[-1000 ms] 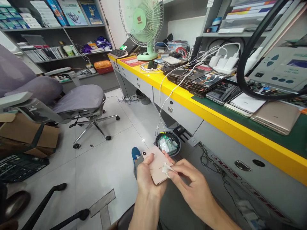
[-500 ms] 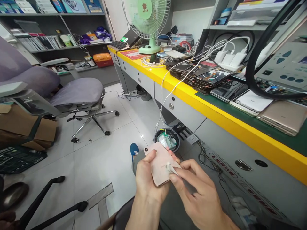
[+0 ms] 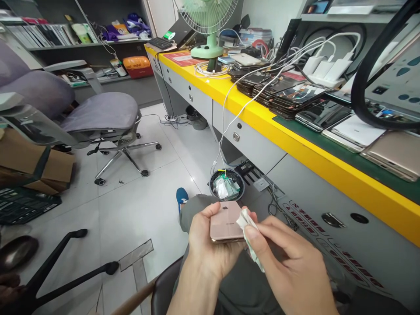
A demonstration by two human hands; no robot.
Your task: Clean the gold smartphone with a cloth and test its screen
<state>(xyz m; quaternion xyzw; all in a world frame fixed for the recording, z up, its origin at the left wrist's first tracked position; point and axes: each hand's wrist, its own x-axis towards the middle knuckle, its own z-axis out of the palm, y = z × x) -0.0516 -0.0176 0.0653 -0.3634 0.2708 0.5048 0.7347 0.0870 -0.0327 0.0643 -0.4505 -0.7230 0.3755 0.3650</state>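
Observation:
My left hand (image 3: 205, 238) grips a rose-gold phone (image 3: 225, 221), back side up, over my lap. My right hand (image 3: 288, 258) pinches a small white wipe (image 3: 248, 232) and presses it against the phone's right edge. Just beyond the phone, on the floor, stands a round black bin (image 3: 227, 185) with wrappers inside.
A long bench with a yellow edge (image 3: 295, 146) runs along the right, loaded with stacks of phones (image 3: 278, 98), tablets, chargers and white cables. A green fan (image 3: 208, 26) stands at its far end. A grey office chair (image 3: 98, 118) and cardboard boxes (image 3: 29, 164) are at the left.
The phone has turned from slanted to lying crosswise in my left hand. My right hand with the wipe slid from the phone's middle to its right edge. The view tilted down.

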